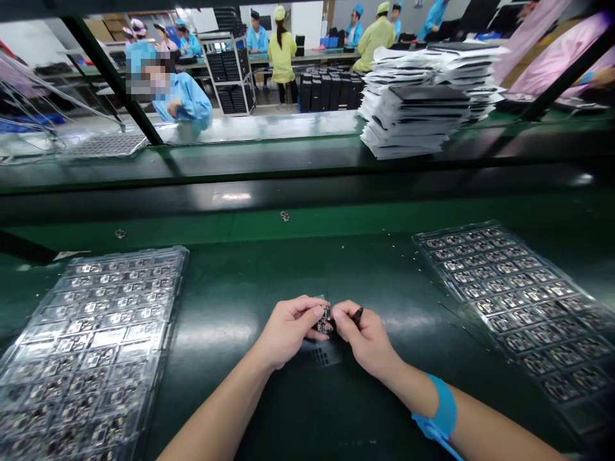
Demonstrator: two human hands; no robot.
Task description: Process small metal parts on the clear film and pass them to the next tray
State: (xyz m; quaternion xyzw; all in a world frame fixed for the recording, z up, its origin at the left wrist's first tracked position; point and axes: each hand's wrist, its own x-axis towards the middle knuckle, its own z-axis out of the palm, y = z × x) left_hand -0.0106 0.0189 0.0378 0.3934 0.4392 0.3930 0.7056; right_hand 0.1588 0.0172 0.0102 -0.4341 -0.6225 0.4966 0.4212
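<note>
Worktop [269, 397]: dark green mat, smooth, glossy.
Trays at left edge [91, 333] and right edge [519, 301]: clear thin plastic, shiny, moulded pockets.
Small part [325, 318]: dark board, metallic glints.
Wrist strap [439, 416]: blue cloth, matt.
Stacked trays at far edge [413, 121]: pale plastic.

Electronics factory: component trays [91, 333], capped workers [281, 54]
</note>
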